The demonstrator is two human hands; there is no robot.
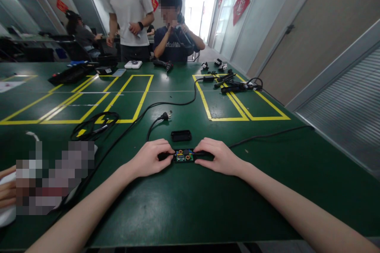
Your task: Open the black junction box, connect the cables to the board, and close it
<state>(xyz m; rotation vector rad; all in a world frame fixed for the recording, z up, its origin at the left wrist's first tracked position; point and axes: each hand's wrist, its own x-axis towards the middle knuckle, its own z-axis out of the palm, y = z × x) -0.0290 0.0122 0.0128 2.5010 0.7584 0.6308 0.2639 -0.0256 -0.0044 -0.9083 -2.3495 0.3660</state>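
An opened black power adapter lies on the green table, its circuit board with copper-coloured coils facing up. My left hand pinches the adapter's left end between thumb and fingers. At the opposite end, the thumb and fingers of my right hand close around the housing where a black cable enters. Just beyond it rests the loose black housing cover, hollow side up. A power plug on a short black cord lies past my left hand. The fingertips partly hide the adapter's ends.
A coiled cable lies to the left, near another person's hand. Farther back are a power drill, a black tray and a heap of cables. A long black cord crosses the table. Two people are at the far edge.
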